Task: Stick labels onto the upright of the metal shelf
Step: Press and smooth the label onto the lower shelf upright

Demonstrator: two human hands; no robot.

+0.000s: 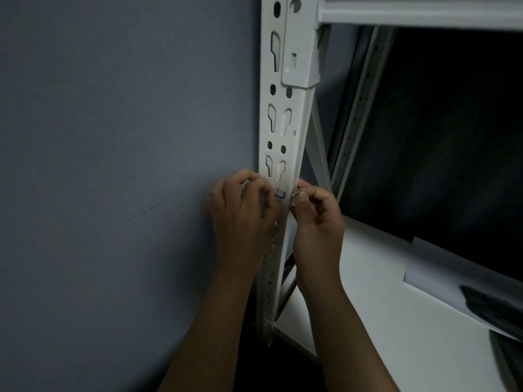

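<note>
1. The white upright (278,142) of the metal shelf ran from twelve o'clock down toward six, hard against the grey wall (113,137); both hands met at it a little below the middle of the scene.
2. The left hand (243,213) had its fingers curled at the upright's nine o'clock edge, the fingertips bunched against the metal face; what they pinched, I could not tell.
3. The right hand (317,219) sat at the three o'clock edge, thumb and forefinger nipped together on something thin and pale; I took it for the edge of a label or its backing.
4. Between the hands a small label (280,193) with a blue outline lay on the upright, just under a pair of keyhole slots; it seemed to be the one being stuck down.
5. I judged the step in hand to be seating this label; the next move would call for pressing it flat, clear of the slots, and pulling any backing away.
6. Much was hard to read; the light was dim, the label was half hidden by the fingers, and its print was illegible.
7. At four o'clock a white shelf board (382,306) carried a sheet of paper (441,267) and a dark object (495,306) cut off by the frame; the bay behind was black.
</note>
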